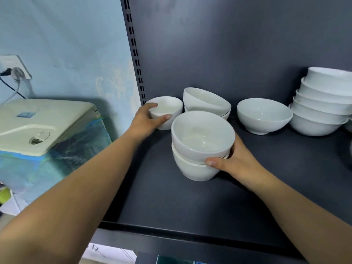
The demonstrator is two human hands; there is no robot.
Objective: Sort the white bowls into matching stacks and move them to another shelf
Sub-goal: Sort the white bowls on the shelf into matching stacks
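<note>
1. A dark shelf point(171, 202) fills the centre and right of the frame, and all the white bowls are seen on or over it.
2. A single small bowl point(167, 108) stands at the left end of the shelf, just beside the slotted upright point(134, 52).
3. This small bowl is grasped by the left hand point(145, 119), with the fingers curled over its far rim and the thumb laid on its near rim.
4. A stack of two deep bowls point(200, 141) is seen at the centre of the frame, one nested in the other.
5. This stack is gripped from its right side by the right hand point(238, 161), the thumb pressed at the seam between the two bowls; whether the stack rests on the shelf cannot be told.
6. Behind the stack, a tilted pair of wider bowls point(205, 101) is seen, the upper one leaning to the right.
7. To the right of centre, a lone wide bowl point(263, 116) stands upright, apart from the others.
8. At the right edge of the frame, a tall stack of wide bowls point(322, 105) is nested, leaning slightly.
9. At the left of the frame, a white-lidded appliance point(38, 121) wrapped in blue film is seen below a wall socket point(14, 66).
</note>
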